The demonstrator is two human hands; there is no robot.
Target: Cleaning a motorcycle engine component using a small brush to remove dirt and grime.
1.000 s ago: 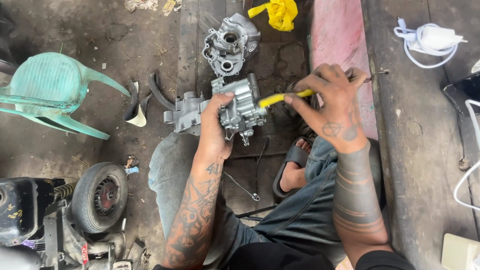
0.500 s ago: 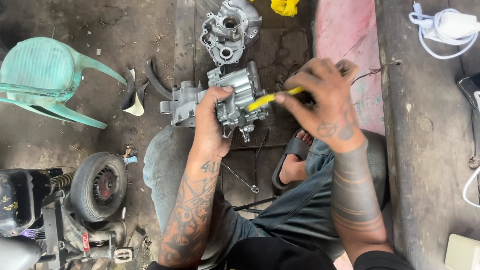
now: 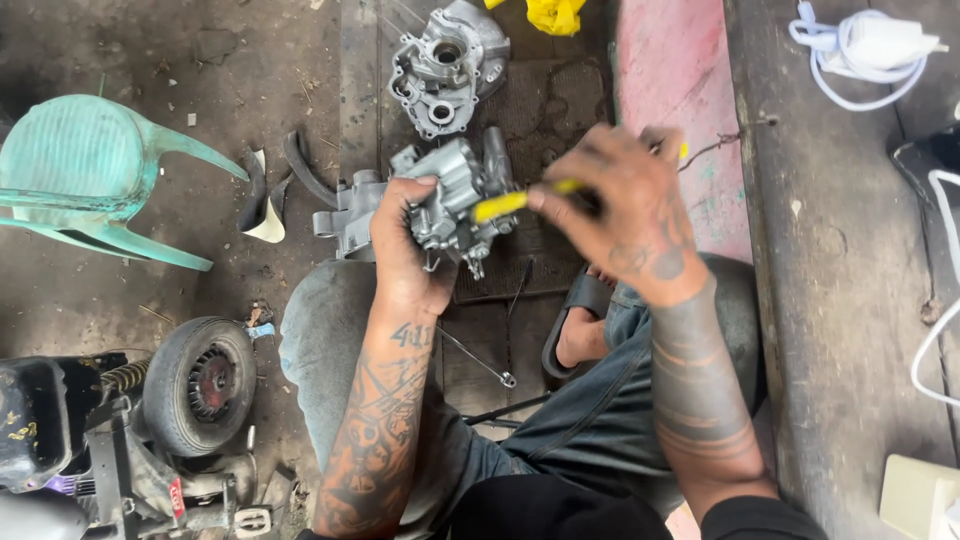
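Observation:
My left hand point(image 3: 405, 245) grips a grey cast-metal engine part point(image 3: 455, 195) and holds it up over my left knee. My right hand point(image 3: 625, 205) is closed around a thin yellow-handled tool point(image 3: 510, 203) whose tip points left and touches the part's right side. A second grey casing point(image 3: 350, 215) lies on the floor just behind the held part. A third, open engine casing point(image 3: 445, 65) rests farther away on the dark mat.
A green plastic chair point(image 3: 100, 175) lies tipped at the left. A small wheel point(image 3: 200, 385) and dark machine parts sit bottom left. A thin metal rod point(image 3: 478, 362) lies between my legs. White charger and cable point(image 3: 865, 50) sit on the concrete ledge at right; yellow cloth point(image 3: 555, 12) up top.
Both hands and the held part have shifted slightly left and up in view. The yellow tool has stayed against the part's right side, and my right hand's fingers have curled more over it.

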